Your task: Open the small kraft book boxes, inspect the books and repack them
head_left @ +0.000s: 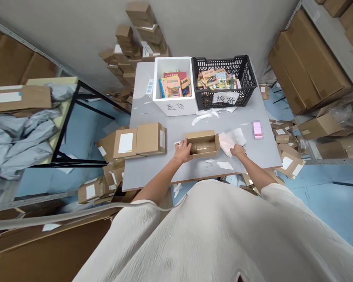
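A small open cardboard box (205,153) lies on the grey table, its inside facing up. My left hand (182,152) grips its left end, with a scrap of white paper beside the fingers. To the right of the box, my right hand (237,150) is closed on the edge of a thin white and pinkish sheet of paper (228,141). Part of that sheet lies against the box's right end. Torn white paper scraps (225,165) are scattered just in front of the box.
Behind stand a white foam box (176,107) and a black plastic crate (223,101), both holding books. Closed cartons (148,140) sit at the table's left. A blurred pink phone-like object (257,130) lies at right. Cardboard boxes crowd the floor and shelves.
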A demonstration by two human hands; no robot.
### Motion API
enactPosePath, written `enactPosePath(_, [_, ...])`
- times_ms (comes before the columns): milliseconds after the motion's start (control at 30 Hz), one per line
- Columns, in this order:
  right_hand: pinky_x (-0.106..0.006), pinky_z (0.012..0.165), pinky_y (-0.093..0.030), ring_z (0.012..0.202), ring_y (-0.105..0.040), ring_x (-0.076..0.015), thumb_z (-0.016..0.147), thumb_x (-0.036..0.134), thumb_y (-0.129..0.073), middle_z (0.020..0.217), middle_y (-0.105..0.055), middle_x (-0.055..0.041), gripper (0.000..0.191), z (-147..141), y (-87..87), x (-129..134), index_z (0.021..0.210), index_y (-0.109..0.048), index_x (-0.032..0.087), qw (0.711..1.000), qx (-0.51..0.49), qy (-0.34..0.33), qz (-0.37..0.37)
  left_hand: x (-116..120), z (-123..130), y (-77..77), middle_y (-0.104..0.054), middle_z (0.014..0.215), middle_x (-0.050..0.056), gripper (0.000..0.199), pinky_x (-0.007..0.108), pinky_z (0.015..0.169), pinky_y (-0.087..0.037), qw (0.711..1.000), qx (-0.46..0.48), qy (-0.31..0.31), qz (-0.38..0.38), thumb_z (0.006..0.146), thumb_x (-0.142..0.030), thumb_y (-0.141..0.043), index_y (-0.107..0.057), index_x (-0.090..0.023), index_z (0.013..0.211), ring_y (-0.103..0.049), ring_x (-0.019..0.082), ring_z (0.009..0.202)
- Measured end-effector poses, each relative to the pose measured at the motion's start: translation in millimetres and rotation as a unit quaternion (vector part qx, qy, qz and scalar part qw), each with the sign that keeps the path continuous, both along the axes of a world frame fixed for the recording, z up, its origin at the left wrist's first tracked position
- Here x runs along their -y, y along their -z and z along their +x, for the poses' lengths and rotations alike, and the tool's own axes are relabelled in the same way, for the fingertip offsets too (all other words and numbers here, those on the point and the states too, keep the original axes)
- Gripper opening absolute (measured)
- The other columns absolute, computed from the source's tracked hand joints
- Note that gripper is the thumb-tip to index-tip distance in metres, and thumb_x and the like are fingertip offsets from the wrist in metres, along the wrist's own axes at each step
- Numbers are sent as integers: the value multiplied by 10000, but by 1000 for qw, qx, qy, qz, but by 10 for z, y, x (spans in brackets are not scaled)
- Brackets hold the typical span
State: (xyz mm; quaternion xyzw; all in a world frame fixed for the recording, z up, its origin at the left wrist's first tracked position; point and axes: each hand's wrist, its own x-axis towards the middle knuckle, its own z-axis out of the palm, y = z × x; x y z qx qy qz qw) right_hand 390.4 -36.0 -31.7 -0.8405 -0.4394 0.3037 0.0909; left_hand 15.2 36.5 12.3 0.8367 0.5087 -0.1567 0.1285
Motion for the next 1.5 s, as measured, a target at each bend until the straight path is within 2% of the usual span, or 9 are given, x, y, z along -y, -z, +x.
enactPosePath(100, [-476,1020,-595,1202,-765,-390,991,295,-687,1228,-815,-216,208,-70,-178,-92,1119,-806,183,996,24,-82,-5,0,-5,11,-194,1898,288,808,708,1318,-298,1000,13,3,5,831,-496,-904,-594,-217,1523,-307,508,1705])
enactPosePath(200, [-444,1064,-598,1133,-767,-301,1023,226,-591,1341,-796,-143,299,-218,-288,-183,1257,-776,211,979,-43,-171,106,0,-9,18,-181,1901,286,773,703,1323,-301,1000,21,-1,5,836,-478,-908,-610,-213,1498,-298,501,1713])
enactPosePath(300, [-439,1116,-603,1145,-764,-259,1027,219,-586,1499,-719,-153,365,-395,-299,-215,1343,-768,196,954,-95,-234,161,11,-22,22,-158,1906,282,733,677,1335,-304,999,44,-6,0,838,-468,-916,-629,-207,1460,-293,488,1722])
enactPosePath(400, [-441,1179,-580,1303,-732,-284,1052,247,-627,1578,-664,-190,368,-538,-269,-210,1375,-789,177,948,-88,-266,150,61,-55,43,-173,1912,249,712,671,1349,-300,996,87,-7,2,844,-463,-906,-632,-229,1459,-282,473,1732])
enactPosePath(600, [-408,1124,-608,1105,-791,-256,987,219,-778,1519,-711,-184,528,-659,-299,-207,1511,-734,177,945,-47,-313,85,253,-123,134,-414,1805,215,450,658,1299,-396,991,126,-29,35,934,-437,-818,-724,-236,1326,-409,458,1635])
enactPosePath(800, [-465,1132,-614,1257,-745,-315,948,281,-827,1520,-694,-185,563,-681,-374,-143,1498,-741,198,938,-44,-324,116,284,-195,110,-526,1688,204,301,628,1263,-458,985,168,-7,45,963,-377,-795,-758,-232,1225,-463,447,1564])
enactPosePath(1000, [-487,1151,-609,1378,-683,-330,964,289,-762,1638,-603,-167,566,-719,-485,-291,1527,-723,245,943,-44,-286,163,48,-312,-56,-541,1665,186,299,645,1279,-434,975,206,9,87,1012,-322,-708,-756,-239,1295,-419,442,1592])
enactPosePath(1300, [-537,1250,-532,1522,-560,-375,1024,301,-635,1662,-581,-195,580,-1024,-495,-1119,1595,-666,201,935,-5,-295,198,-607,-415,-210,-487,1716,191,385,679,1295,-378,973,209,-39,95,987,-293,-684,-736,-235,1364,-372,476,1609])
enactPosePath(1500, [-559,1273,-509,1564,-506,-394,1031,332,-618,1691,-545,-189,591,-1102,-523,-1501,1607,-655,202,927,3,-298,230,-875,-502,-315,-445,1747,185,385,672,1297,-378,967,219,-56,119,1030,-296,-618,-706,-227,1399,-316,454,1647])
